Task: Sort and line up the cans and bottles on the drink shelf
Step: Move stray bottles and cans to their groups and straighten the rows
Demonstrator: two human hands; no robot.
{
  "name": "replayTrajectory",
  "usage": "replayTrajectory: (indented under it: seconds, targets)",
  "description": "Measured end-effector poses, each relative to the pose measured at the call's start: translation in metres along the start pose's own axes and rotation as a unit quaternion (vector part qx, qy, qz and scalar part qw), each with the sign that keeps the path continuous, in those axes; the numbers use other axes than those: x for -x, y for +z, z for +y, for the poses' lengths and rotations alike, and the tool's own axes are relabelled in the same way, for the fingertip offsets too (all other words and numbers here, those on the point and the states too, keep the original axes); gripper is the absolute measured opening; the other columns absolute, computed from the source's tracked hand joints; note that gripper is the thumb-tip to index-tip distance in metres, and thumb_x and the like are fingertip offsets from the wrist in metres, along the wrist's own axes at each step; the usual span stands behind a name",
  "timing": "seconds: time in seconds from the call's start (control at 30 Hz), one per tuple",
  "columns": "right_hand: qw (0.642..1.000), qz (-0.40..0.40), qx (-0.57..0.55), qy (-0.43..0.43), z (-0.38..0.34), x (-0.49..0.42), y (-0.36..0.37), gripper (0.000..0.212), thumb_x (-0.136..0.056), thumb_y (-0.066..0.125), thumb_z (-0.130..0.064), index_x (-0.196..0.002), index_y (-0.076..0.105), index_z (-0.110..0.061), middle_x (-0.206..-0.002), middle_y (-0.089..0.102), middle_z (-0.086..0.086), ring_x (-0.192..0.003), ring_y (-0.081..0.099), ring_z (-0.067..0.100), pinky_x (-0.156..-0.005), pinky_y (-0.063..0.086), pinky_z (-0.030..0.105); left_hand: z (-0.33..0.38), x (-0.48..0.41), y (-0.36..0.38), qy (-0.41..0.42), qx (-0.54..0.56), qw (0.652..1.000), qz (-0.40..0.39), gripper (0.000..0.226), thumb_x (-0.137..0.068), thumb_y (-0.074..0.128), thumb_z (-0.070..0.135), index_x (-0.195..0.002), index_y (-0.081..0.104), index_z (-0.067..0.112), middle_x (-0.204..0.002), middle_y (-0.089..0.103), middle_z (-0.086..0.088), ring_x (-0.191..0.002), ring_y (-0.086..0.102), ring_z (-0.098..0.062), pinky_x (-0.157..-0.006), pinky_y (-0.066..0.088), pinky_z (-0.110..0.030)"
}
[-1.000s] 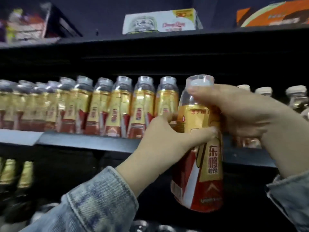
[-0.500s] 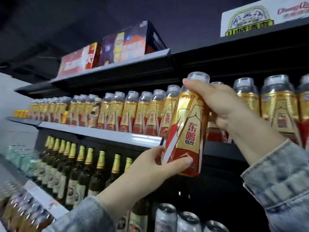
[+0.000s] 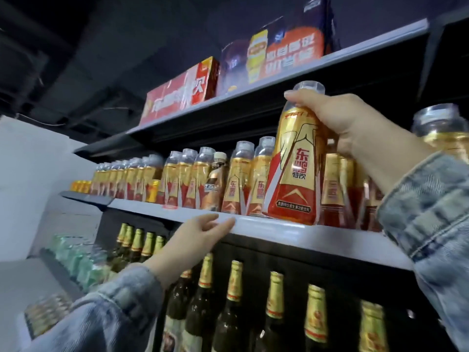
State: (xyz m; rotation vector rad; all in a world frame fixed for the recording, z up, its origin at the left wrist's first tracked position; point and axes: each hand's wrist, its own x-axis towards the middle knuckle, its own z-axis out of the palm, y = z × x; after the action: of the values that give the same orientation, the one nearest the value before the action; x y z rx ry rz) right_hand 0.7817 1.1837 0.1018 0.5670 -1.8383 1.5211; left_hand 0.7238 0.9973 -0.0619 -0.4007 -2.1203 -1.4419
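Denim-sleeved left hand [image 3: 200, 231], at seven o'clock, rests its loosely spread fingers on the shelf's [image 3: 279, 228] front edge, holding nothing. Toward two o'clock, the right hand [image 3: 337, 118] has its grip clamped around the gold-and-red bottle's [image 3: 295, 174] neck; its base is at the shelf edge, beside the row of bottles [image 3: 238, 181].

Gold-and-red bottle [image 3: 295, 171] — clear cap (red characters), pale grey shelf edge [image 3: 291, 231], faded-blue denim sleeves [image 3: 429, 212]
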Motion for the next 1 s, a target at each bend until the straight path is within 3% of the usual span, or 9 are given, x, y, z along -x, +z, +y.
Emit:
replayTrajectory:
  seconds: [0.13,0.23,0.3,0.37,0.47,0.6,0.7,0.8,1.0]
  targets:
    - [0.999,0.019,0.024,-0.006,0.014,-0.036,0.056,0.074,-0.058,0.082,-0.049,-0.117,0.057,-0.011,-0.082,0.070,0.007,-0.056,0.070,0.016,-0.049,0.057,0.032,-0.030,-0.078,-0.039,0.009,-0.056,0.995,0.078,0.065,-0.091,0.044,0.054,-0.138,0.045,0.010,-0.138,0.052,-0.007,-0.120,0.052,-0.020,-0.097,0.040,-0.034]
    - [0.997,0.034,0.064,-0.008,0.026,-0.054,0.097,0.076,-0.058,0.081,-0.051,-0.117,0.057,-0.010,-0.086,0.071,0.009,-0.067,0.071,0.022,-0.063,0.059,0.039,-0.035,-0.125,-0.059,0.071,-0.128,0.983,0.108,0.054,-0.094,0.041,0.048,-0.130,0.053,0.009,-0.115,0.064,-0.006,-0.080,0.059,-0.009,-0.073,0.047,-0.028]
    - [0.996,0.049,0.076,-0.011,0.035,-0.063,0.121,0.074,-0.058,0.081,-0.050,-0.115,0.058,-0.009,-0.086,0.071,0.010,-0.068,0.071,0.023,-0.064,0.060,0.039,-0.034,-0.151,-0.068,0.109,-0.138,0.979,0.104,0.028,-0.095,0.041,0.046,-0.093,0.058,0.024,-0.076,0.060,0.002,-0.058,0.049,-0.009,-0.055,0.042,-0.025]
    - [0.993,0.069,0.095,-0.008,0.043,-0.070,0.143,0.075,-0.056,0.081,-0.053,-0.114,0.059,-0.010,-0.088,0.071,0.009,-0.068,0.071,0.022,-0.061,0.060,0.036,-0.030,-0.170,-0.073,0.154,-0.143,0.973,0.099,0.030,-0.094,0.043,0.046,-0.069,0.045,0.029,-0.064,0.050,0.008,-0.058,0.049,-0.010,-0.055,0.041,-0.023]
    - [0.988,0.107,0.115,0.002,0.050,-0.079,0.169,0.090,-0.039,0.080,-0.063,-0.112,0.062,-0.014,-0.093,0.071,0.010,-0.079,0.071,0.028,-0.071,0.059,0.042,-0.027,-0.195,-0.075,0.229,-0.125,0.963,0.072,0.033,-0.092,0.046,0.046,-0.087,0.062,0.017,-0.082,0.065,0.002,-0.079,0.064,-0.018,-0.071,0.051,-0.031]
    - [0.976,0.154,0.152,0.002,0.051,-0.083,0.187,0.093,-0.024,0.074,-0.072,-0.101,0.064,-0.021,-0.095,0.070,0.009,-0.095,0.064,0.036,-0.091,0.048,0.049,-0.020,-0.212,-0.074,0.269,-0.109,0.956,0.025,0.037,-0.091,0.049,0.040,-0.114,0.060,0.014,-0.091,0.062,0.002,-0.092,0.065,-0.021,-0.085,0.053,-0.038]
    - [0.971,0.165,0.174,0.005,0.046,-0.079,0.191,0.075,-0.051,0.078,-0.060,-0.108,0.062,-0.016,-0.089,0.070,0.006,-0.077,0.069,0.023,-0.069,0.057,0.034,-0.014,-0.220,-0.070,0.244,-0.164,0.955,0.036,0.040,-0.091,0.047,0.042,-0.117,0.056,0.013,-0.103,0.065,-0.007,-0.097,0.062,-0.027,-0.087,0.050,-0.040]
    - [0.965,0.175,0.193,0.010,0.042,-0.073,0.189,0.065,-0.063,0.078,-0.051,-0.112,0.059,-0.013,-0.086,0.069,0.005,-0.067,0.069,0.016,-0.051,0.053,0.024,-0.014,-0.224,-0.065,0.230,-0.211,0.949,0.043,0.035,-0.089,0.051,0.042,-0.105,0.060,0.013,-0.100,0.066,-0.007,-0.091,0.063,-0.027,-0.073,0.047,-0.034]
    - [0.958,0.190,0.216,0.003,0.037,-0.071,0.190,0.061,-0.066,0.076,-0.050,-0.111,0.059,-0.013,-0.086,0.068,0.004,-0.067,0.068,0.013,-0.048,0.050,0.021,-0.027,-0.224,-0.069,0.223,0.044,0.973,0.043,0.031,-0.080,0.063,0.049,-0.078,0.068,0.019,-0.070,0.066,0.006,-0.069,0.064,-0.011,-0.065,0.054,-0.028]
